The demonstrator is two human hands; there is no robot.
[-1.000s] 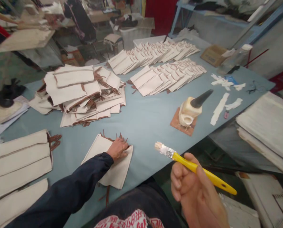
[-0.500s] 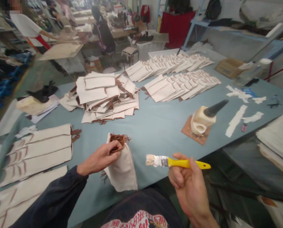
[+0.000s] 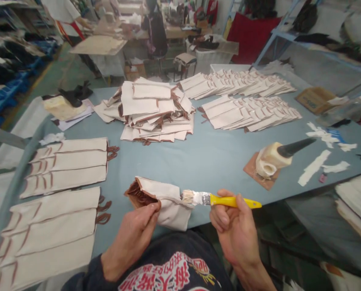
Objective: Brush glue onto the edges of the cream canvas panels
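My left hand (image 3: 135, 234) pinches the brown-lined open edge of a cream fabric pouch (image 3: 171, 202), which lies tilted at the table's near edge with its mouth facing left. Brown fringe shows inside the mouth. In my right hand (image 3: 236, 230) is a yellow-handled paintbrush (image 3: 225, 201), its bristles coated with white paste and pointing left. The bristle tip is at the pouch's right side; whether it touches cannot be told. To the right stands a cream glue bottle (image 3: 269, 159) with a black spout, on a brown square board (image 3: 250, 169).
A loose heap of cream pouches (image 3: 153, 109) sits mid-table. Overlapping rows of pouches lie behind it (image 3: 250, 113) and at the left (image 3: 71, 161). White scraps (image 3: 313, 167) and a cardboard box (image 3: 315, 99) are at the right. Two people are in the background.
The pouch has turned from upright to lying sideways, its mouth now facing left. My left hand has moved to its lower edge. The brush is now beside the pouch. The camera view has shifted.
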